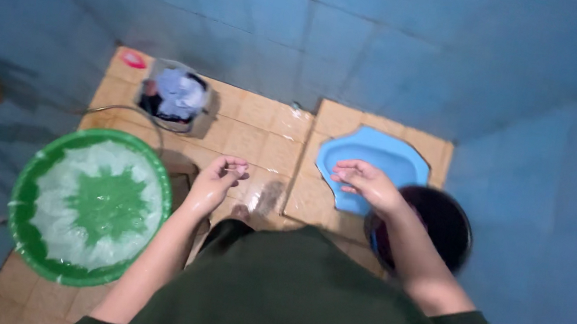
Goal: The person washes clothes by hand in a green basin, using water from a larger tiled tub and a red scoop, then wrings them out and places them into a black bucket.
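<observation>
Blue tiled walls are taking up most of the frame, top and both sides, with a tan tiled floor sitting in the middle. At the bottom centre the person's dark green shirt is filling a big chunk of the view. A green basin full of sudsy water is sitting at the lower left. A dark bucket is peeking out at the right, just behind the right forearm. The blue squat toilet is sitting on a raised step right of centre. Up at the upper left a small bucket of clothes is standing on the floor, with a little pink thing just beside it in the corner.

The left hand is hovering over the floor in the middle, fingers pinching together, though I can't tell if anything's in them. The right hand is hanging over the toilet's near edge, wet, fingers loosely curled and holding nothing I can see.
</observation>
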